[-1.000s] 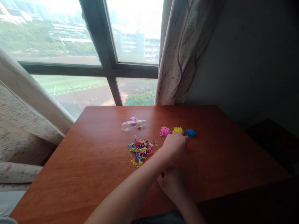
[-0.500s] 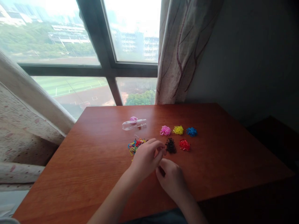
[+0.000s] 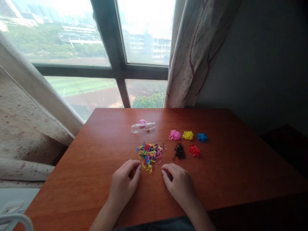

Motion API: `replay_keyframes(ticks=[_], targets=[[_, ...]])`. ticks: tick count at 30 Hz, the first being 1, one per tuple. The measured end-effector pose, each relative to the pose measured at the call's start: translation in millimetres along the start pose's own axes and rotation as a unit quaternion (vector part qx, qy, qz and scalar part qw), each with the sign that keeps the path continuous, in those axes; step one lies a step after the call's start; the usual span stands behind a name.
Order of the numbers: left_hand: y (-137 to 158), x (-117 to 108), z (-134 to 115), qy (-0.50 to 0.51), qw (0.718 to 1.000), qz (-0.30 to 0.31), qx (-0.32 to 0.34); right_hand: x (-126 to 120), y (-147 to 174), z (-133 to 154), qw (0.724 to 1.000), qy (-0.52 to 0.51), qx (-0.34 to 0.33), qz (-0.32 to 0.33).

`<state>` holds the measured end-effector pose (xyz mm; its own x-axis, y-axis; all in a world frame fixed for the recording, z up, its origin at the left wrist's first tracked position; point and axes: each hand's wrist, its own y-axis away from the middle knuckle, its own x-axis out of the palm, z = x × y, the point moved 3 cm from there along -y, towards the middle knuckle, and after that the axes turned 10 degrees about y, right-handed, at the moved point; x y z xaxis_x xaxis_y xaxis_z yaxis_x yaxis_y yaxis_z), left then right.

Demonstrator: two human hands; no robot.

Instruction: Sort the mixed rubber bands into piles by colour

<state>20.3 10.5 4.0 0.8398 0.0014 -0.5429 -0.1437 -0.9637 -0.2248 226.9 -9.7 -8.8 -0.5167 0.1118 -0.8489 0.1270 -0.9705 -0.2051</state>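
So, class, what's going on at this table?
A person's left hand is at the near-left edge of a mixed clip heap, the right hand at its near right; whether either grips anything is unclear. Farther right, a pink pile, yellow pile and blue pile lie behind a black pile and red pile.

Whether the left hand (image 3: 125, 179) or right hand (image 3: 178, 181) pinches anything is hidden; behind them, both forearms (image 3: 105, 216) are cut off.
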Motion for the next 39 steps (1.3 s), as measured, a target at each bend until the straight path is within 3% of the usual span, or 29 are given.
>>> replay_keyframes(ticks=[9, 21, 27, 32, 35, 39], targets=[[0, 5, 0, -0.052, 0.998, 0.018, -0.014, 10, -2, 30, 1.000, 0.023, -0.002, 0.011], [-1, 3, -2, -0.016, 1.000, 0.014, 0.003, 13, 2, 22, 0.999, 0.019, -0.019, -0.033], [1, 4, -1, -0.026, 0.999, 0.035, 0.008, -8, 11, -22, 0.991, -0.048, 0.066, -0.102], [1, 5, -2, -0.042, 0.998, 0.052, 0.012, -44, 5, -83, 0.966, -0.005, 0.166, -0.196], [0, 5, -2, -0.048, 0.997, 0.053, 0.015, -57, -1, -108, 0.955, 0.017, 0.207, -0.209], [1, 4, -2, -0.045, 0.998, 0.047, 0.021, -60, -5, -119, 0.950, 0.026, 0.230, -0.208]])
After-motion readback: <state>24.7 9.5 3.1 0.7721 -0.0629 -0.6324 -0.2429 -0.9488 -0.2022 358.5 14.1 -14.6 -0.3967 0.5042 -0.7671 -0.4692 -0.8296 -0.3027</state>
